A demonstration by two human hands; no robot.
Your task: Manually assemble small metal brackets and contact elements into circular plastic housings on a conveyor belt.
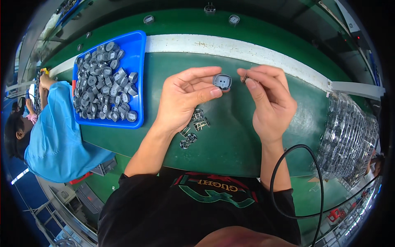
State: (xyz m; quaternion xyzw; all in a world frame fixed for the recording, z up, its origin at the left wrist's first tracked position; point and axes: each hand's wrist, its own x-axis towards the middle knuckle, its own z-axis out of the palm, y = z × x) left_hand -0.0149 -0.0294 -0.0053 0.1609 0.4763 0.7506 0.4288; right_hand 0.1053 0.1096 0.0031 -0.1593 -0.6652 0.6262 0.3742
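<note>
My left hand [177, 95] is closed, thumb and fingers gripping a small grey plastic housing [222, 82] whose inside with two holes faces up. Just to its right, my right hand [271, 103] pinches a small circuit board [245, 78], seen nearly edge-on and partly covered by the fingers. The board and housing are apart. Several small round circuit boards with metal pins [200, 120] lie on the green table beside my left wrist.
A blue tray [138, 88] heaped with grey housings [98, 82] stands at left. Stacked clear plastic trays [345, 133] are at right. Beyond a white rail [197, 43], loose housings [233, 19] sit on a green belt. A black cable [275, 177] loops by my right forearm. A blue-clad co-worker [61, 136] sits left.
</note>
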